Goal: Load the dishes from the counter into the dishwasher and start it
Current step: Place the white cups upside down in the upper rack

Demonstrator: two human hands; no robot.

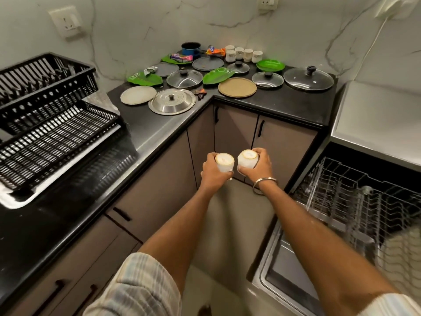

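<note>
1. our left hand (210, 171): fingers curled round a white cup (225, 162), turned so its base faces up at us; held out over the floor in front of the corner cabinets, clear of the worktop (296, 106).
2. our right hand (258, 166): gripping a second white cup (247, 158) the same way, just beside the first; a metal bangle (265, 184) sits at the wrist. we judge both cups are inverted so they go mouth down into the rack.
3. dishwasher (284, 258): door down at our right, wire rack (355, 195) pulled out, so it can take the cups; what already sits in it is too blurred to name.
4. black dish rack (50, 124): two tiers, on the worktop at our left.
5. steel lid (172, 101) and pale plate (138, 95): flat near the worktop's inner corner.
6. glass lids (308, 78), green plates (270, 65), brown plate (237, 87): spread singly, not stacked, each easy to lift.
7. four white cups (243, 53), blue pot (191, 49), snack wrappers (215, 51): farthest back, against the wall.
8. our judgement: loading is early; most of the dishes still wait.
</note>
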